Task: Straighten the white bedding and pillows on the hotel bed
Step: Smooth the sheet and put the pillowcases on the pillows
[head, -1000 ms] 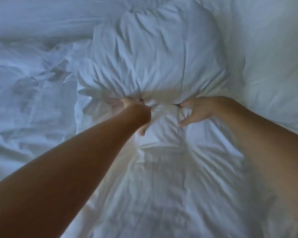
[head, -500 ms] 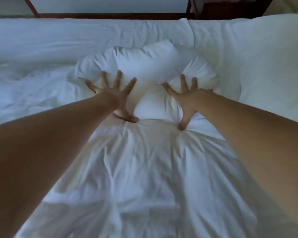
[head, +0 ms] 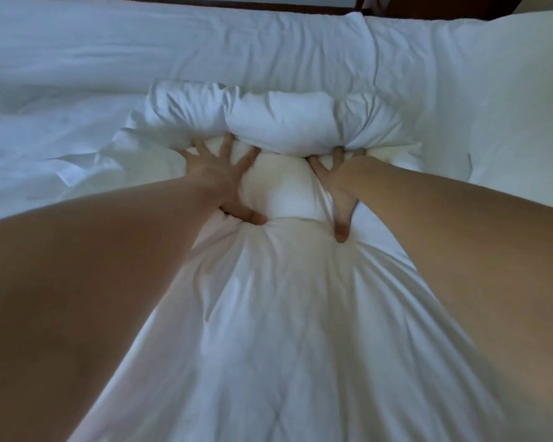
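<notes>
Bed: white bedding (head: 93,74) rumpled, second pillow (head: 508,106) at far right.
Pillow (head: 281,129): bunched mid-bed, squashed under both hands.
Left hand (head: 217,177): fingers splayed wide, pressed into pillow.
Right hand (head: 339,183): fingers spread, thumb dug into fabric; nothing pinched.

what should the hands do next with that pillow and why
Probably slide both palms outward toward the pillow's ends. The left hand and right hand press with spread fingers into the middle of the pillow, so its far edge bulges up in lumps; spreading outward should even out the filling.
</notes>
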